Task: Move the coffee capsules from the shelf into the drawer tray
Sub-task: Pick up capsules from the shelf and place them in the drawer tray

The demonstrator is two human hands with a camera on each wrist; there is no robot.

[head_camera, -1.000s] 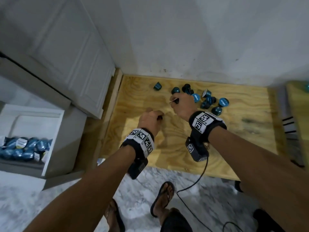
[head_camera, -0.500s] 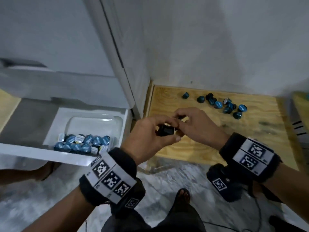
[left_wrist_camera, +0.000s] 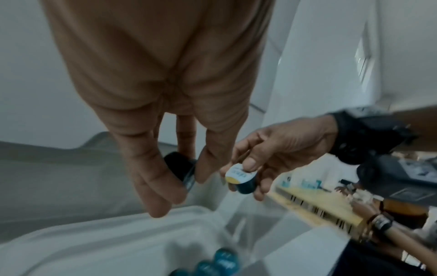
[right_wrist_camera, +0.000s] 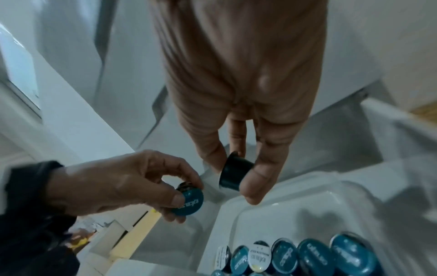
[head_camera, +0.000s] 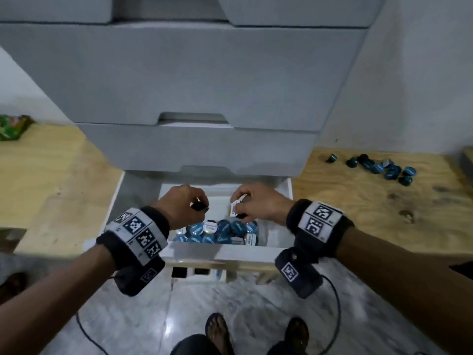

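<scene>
The bottom drawer is open and holds a white tray (head_camera: pixel 220 187) with several blue and white-lidded coffee capsules (head_camera: pixel 220 231) packed along its near side. My left hand (head_camera: pixel 201 204) hovers over the tray and pinches a dark capsule (head_camera: pixel 199 206), whose blue lid (right_wrist_camera: pixel 189 202) shows in the right wrist view. My right hand (head_camera: pixel 238 208) is beside it, also above the tray, pinching a white-lidded capsule (head_camera: pixel 235 210), (left_wrist_camera: pixel 241 179). Several more blue capsules (head_camera: pixel 384 167) lie on the plywood shelf (head_camera: pixel 358 201) at the right.
Closed grey drawers (head_camera: pixel 204 73) overhang the back of the open one. Plywood (head_camera: pixel 51 175) extends left with a green packet (head_camera: pixel 12 126) at its far end. My sandalled feet (head_camera: pixel 217 331) and a black cable (head_camera: pixel 337 303) are on the marble floor below.
Both hands have carried their capsules leftwards from the shelf to above the drawer tray. My view has swung from the shelf to face the drawers.
</scene>
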